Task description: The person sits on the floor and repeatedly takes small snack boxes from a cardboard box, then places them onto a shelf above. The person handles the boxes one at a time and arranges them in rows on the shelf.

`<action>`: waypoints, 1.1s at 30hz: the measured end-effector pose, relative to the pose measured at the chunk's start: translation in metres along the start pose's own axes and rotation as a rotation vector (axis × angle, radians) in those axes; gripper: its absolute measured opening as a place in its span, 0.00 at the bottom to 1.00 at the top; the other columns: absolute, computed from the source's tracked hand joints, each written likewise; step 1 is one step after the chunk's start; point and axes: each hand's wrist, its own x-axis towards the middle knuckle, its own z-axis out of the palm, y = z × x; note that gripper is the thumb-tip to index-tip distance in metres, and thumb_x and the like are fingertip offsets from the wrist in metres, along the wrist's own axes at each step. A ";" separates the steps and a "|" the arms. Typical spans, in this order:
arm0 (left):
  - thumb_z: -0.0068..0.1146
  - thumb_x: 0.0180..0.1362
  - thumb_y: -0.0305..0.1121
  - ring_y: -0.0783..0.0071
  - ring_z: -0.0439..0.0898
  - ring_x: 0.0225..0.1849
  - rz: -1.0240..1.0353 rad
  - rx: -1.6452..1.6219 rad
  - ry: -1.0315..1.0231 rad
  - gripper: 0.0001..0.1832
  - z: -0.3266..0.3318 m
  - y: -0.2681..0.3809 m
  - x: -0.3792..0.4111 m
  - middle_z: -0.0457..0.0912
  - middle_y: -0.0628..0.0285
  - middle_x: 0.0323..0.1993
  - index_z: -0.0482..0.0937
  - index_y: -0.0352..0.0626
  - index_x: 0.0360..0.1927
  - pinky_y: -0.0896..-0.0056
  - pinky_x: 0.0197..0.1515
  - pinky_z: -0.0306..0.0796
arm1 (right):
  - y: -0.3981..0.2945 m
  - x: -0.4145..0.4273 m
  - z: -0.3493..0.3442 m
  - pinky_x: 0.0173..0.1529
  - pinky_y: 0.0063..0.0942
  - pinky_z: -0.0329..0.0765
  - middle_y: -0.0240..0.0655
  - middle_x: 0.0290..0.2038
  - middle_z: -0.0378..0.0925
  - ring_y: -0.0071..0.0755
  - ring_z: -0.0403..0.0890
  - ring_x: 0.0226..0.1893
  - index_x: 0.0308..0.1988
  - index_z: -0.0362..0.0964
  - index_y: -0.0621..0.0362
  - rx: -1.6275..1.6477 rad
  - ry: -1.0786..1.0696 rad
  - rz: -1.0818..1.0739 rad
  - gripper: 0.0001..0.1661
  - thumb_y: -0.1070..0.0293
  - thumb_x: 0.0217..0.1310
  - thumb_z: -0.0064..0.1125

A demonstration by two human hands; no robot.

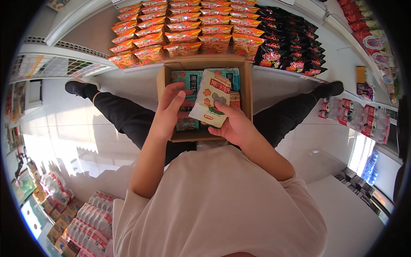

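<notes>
An open cardboard box stands between my legs, with teal and red snack packets inside. My right hand grips a cream-coloured biscuit packet by its lower right part, thumb on the front; the packet bears a grey animal drawing and is held tilted above the box. Over the left side of the box is my left hand, its fingers partly curled and apart, holding nothing that I can see.
Beyond the box, a shelf carries rows of orange snack bags and black snack bags. A wire rack is at the left. Shrink-wrapped bottle packs stand at the right and lower left. My legs are spread on the tiled floor.
</notes>
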 end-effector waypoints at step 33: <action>0.64 0.63 0.30 0.44 0.69 0.74 1.099 0.629 0.495 0.37 -0.117 0.103 0.014 0.68 0.43 0.74 0.65 0.36 0.74 0.47 0.71 0.66 | -0.166 0.027 0.332 0.54 0.41 0.87 0.48 0.58 0.78 0.42 0.85 0.54 0.66 0.63 0.69 -1.095 -0.349 -1.081 0.42 0.76 0.55 0.76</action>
